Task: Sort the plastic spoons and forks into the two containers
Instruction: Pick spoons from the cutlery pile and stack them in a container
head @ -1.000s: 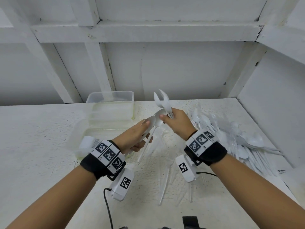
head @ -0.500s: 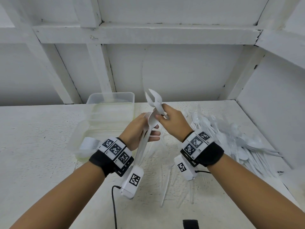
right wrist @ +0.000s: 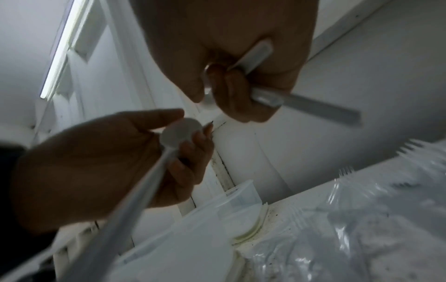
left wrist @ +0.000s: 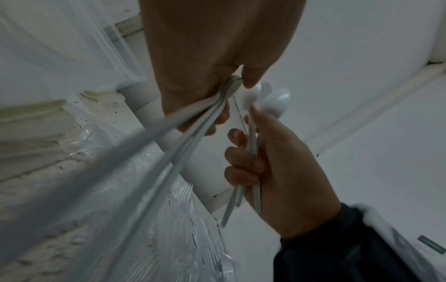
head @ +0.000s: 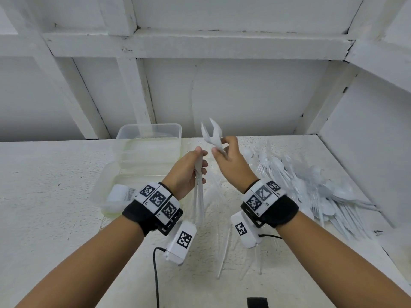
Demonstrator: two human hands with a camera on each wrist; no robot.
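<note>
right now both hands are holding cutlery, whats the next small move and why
Probably swing the left hand left and drop its bunch of spoons into the nearer clear container. That hand already grips several with the handles hanging down, the container sits just beside it, and the right hand holds its own separate pieces. Whether that container is the one for spoons cannot be told.

The right hand [right wrist: 229, 57], at the top of the frame, curls its fingers [right wrist: 239, 95] round white plastic handles [right wrist: 306, 106] that jut rightward. Below left, the left hand [right wrist: 96, 167] pinches a white spoon [right wrist: 181, 133] just under its bowl. A clear container [right wrist: 193, 219] sits on the worktop [right wrist: 386, 238] below.
</note>
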